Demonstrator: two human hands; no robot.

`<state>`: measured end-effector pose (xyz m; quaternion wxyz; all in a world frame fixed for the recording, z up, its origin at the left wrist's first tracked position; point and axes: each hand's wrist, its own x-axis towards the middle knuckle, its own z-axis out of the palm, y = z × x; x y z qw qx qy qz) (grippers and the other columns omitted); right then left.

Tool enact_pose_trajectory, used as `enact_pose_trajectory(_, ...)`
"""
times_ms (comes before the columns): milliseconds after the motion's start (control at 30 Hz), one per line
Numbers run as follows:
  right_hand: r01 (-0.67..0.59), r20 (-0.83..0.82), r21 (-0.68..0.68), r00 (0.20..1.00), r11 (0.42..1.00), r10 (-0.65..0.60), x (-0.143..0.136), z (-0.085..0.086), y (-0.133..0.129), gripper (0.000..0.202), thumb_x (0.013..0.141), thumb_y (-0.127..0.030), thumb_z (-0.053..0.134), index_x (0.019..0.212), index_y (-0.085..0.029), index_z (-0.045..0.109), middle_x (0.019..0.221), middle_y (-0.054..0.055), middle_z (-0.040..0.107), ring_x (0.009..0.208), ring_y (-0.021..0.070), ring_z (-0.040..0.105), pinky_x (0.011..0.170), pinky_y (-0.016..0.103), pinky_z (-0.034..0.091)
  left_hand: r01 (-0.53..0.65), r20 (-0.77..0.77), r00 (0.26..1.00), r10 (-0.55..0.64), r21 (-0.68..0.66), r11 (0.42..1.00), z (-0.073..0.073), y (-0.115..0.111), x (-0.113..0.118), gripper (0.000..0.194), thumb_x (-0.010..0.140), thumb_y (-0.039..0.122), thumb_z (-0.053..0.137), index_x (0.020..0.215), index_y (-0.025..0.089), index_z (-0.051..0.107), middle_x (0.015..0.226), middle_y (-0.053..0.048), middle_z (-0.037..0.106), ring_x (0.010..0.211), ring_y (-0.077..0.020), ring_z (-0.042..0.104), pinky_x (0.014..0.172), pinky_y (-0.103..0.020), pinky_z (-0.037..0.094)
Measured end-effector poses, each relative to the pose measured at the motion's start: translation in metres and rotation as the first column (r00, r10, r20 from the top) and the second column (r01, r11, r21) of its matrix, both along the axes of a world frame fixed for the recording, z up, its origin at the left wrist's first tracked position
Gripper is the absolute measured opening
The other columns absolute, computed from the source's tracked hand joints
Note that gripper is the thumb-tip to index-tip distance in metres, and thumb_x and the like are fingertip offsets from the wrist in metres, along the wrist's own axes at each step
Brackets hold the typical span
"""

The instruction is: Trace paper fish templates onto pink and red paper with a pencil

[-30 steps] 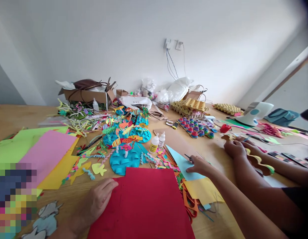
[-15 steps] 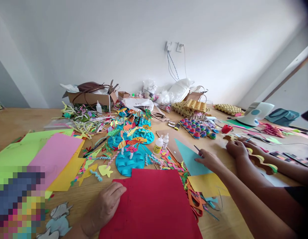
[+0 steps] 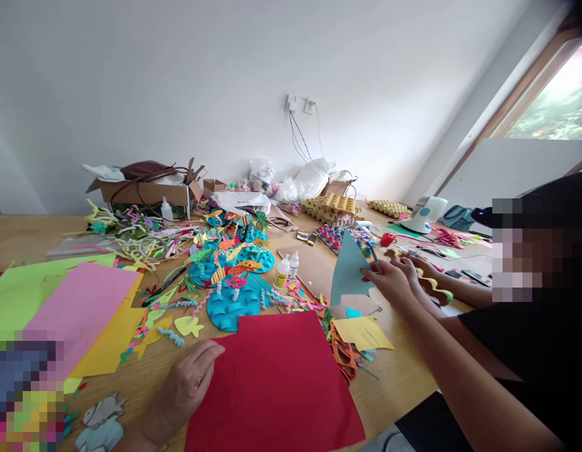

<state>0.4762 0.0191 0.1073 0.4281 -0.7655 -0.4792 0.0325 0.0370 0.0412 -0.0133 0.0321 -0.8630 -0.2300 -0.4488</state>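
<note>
My right hand (image 3: 388, 280) is closed on a light blue sheet of paper (image 3: 348, 270), which is lifted off the table, and a dark, slim pen (image 3: 375, 257) sticks up from the same fingers. My left hand (image 3: 189, 380) rests with loosely bent fingers on the left edge of a large red sheet of paper (image 3: 276, 383). Left of that hand lie cut-out grey and blue animal shapes (image 3: 102, 417). A yellow piece of paper (image 3: 365, 333) and orange-handled scissors (image 3: 341, 355) lie to the right of the red sheet.
Blue discs (image 3: 234, 304) with paper fish stand beyond the red sheet, beside two glue bottles (image 3: 282, 273). Pink paper (image 3: 81, 317) and green paper lie left. A co-worker's arm (image 3: 460, 285) is close on the right. Egg trays (image 3: 331, 204) and a glue-filled clutter line the back.
My right hand has raised the light blue sheet, which lay flat before, uncovering scraps beneath. The view has turned right, showing more of the co-worker. My left hand stays on the red sheet.
</note>
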Motion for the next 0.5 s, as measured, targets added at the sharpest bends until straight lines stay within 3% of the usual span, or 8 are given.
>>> enact_pose_trajectory(167, -0.040, -0.028, 0.198, 0.999, 0.979, 0.047, -0.052, 0.028, -0.034, 0.021, 0.067, -0.038, 0.063, 0.073, -0.020, 0.056, 0.055, -0.001, 0.060, 0.055, 0.0161, 0.059, 0.050, 0.025, 0.047, 0.012, 0.074, 0.997, -0.009, -0.037, 0.999, 0.004, -0.001, -0.001, 0.028, 0.085, 0.005, 0.038, 0.098, 0.018, 0.059, 0.083, -0.004, 0.068, 0.078, -0.0140, 0.068, 0.074, -0.020, 0.054)
enact_pose_trajectory(300, -0.097, -0.108, 0.279, 0.985, 0.955, 0.132, -0.109, 0.044, -0.067, 0.021, 0.067, -0.036, 0.070, 0.069, -0.020, 0.058, 0.043, -0.005, 0.051, 0.039, 0.0109, 0.049, 0.039, 0.021, 0.040, 0.010, 0.126, 0.992, 0.004, -0.110, 0.994, 0.003, 0.001, -0.003, 0.023, 0.088, 0.010, 0.043, 0.102, 0.018, 0.059, 0.089, -0.005, 0.068, 0.084, -0.0157, 0.067, 0.078, -0.023, 0.054)
enact_pose_trajectory(400, -0.123, -0.254, 0.270, 0.948, 0.955, 0.194, -0.142, 0.044, -0.079, 0.027, 0.065, -0.038, 0.073, 0.066, -0.019, 0.054, 0.042, -0.008, 0.043, 0.033, 0.0080, 0.042, 0.032, 0.019, 0.033, 0.041, 0.157, 0.988, -0.003, -0.238, 0.970, 0.011, -0.002, -0.005, 0.020, 0.090, 0.016, 0.045, 0.102, 0.019, 0.060, 0.093, -0.005, 0.067, 0.089, -0.0172, 0.065, 0.080, -0.025, 0.053)
enact_pose_trajectory(500, -0.159, -0.470, 0.201, 0.850, 0.967, 0.238, -0.161, 0.034, -0.082, 0.033, 0.066, -0.044, 0.073, 0.074, -0.019, 0.052, 0.041, -0.010, 0.041, 0.031, 0.0075, 0.039, 0.031, 0.018, 0.028, 0.119, 0.219, 0.976, -0.022, -0.441, 0.890, 0.030, -0.012, -0.004, 0.021, 0.092, 0.023, 0.045, 0.106, 0.020, 0.060, 0.098, -0.006, 0.067, 0.090, -0.0177, 0.065, 0.078, -0.025, 0.053)
